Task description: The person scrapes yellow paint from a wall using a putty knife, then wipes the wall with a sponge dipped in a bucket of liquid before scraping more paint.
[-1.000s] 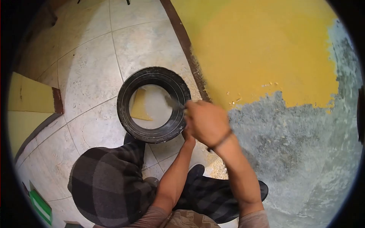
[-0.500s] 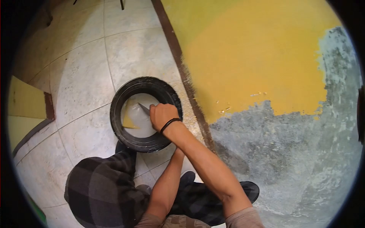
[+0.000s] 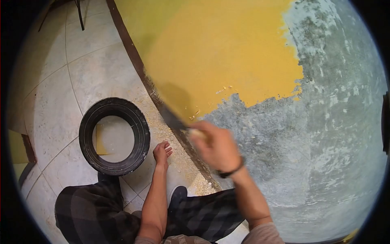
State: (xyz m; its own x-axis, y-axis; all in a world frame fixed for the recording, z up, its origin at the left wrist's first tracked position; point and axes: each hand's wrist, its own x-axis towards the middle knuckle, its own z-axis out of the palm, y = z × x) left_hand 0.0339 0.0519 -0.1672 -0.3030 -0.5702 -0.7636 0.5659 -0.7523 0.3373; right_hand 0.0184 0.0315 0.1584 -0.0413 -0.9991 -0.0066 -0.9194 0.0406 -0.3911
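Note:
My right hand [image 3: 217,148], blurred by motion, is closed round the pale handle of a scraper [image 3: 175,118]. The scraper's dark blade points up and left, in front of the brown strip at the foot of the wall [image 3: 219,49]. My left hand [image 3: 162,153] hangs low over the floor, right of the black bucket [image 3: 142,136], its fingers loosely bent and a little apart with nothing in them. Inside the bucket is cloudy whitish liquid [image 3: 122,138] with a yellow patch at its left side.
Yellow paint covers the wall's upper part, with a ragged edge against bare grey plaster [image 3: 264,142]. Loose paint flakes [image 3: 203,185] litter the tiled floor [image 3: 48,110] along the wall. My bent knees and dark shoe [image 3: 176,199] are close below the bucket.
My right hand has left the bucket with the scraper and moved right to the wall. My left hand now shows beside the bucket. The view has shifted, so the bucket appears further left.

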